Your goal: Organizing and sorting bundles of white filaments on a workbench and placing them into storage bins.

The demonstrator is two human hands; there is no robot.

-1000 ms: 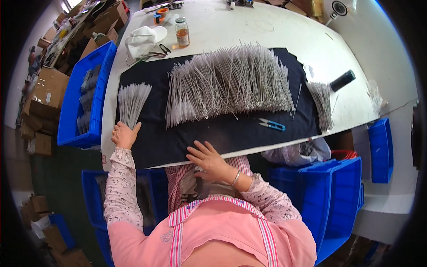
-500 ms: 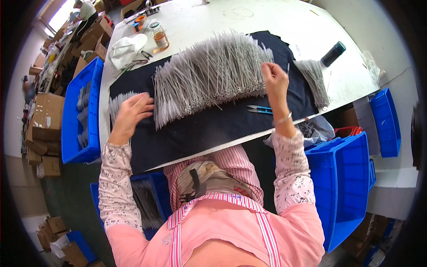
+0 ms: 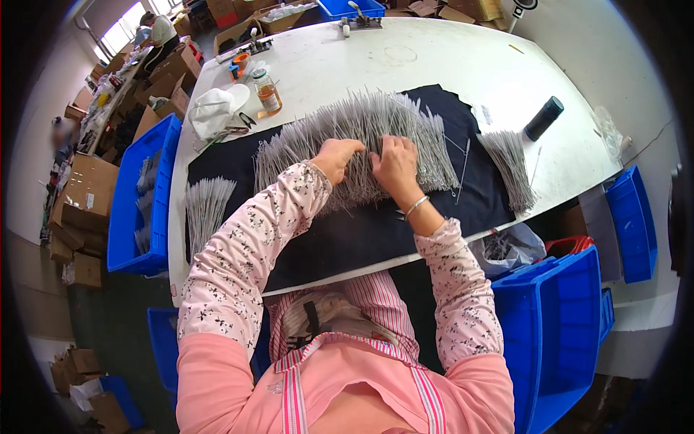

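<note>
- Room: cardboard boxes (image 3: 87, 192) crowd the left side.
- White bench (image 3: 455, 65), with a dark cloth (image 3: 340, 249) spread over its near part.
- Blue bin (image 3: 564, 318), below the bench's near right edge.
- Pile of thin brushes (image 3: 365, 123) across the cloth, between two smaller bundles (image 3: 210, 206).
- Left hand (image 3: 337, 158) and right hand (image 3: 396, 165) have moved from the pile's ends to its middle, so handling seems centred there; fingers bent, grip impossible to tell.

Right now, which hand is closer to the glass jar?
Left. The left hand is to the right of the glass jar, nearer the person; the right hand is farther right.
</note>
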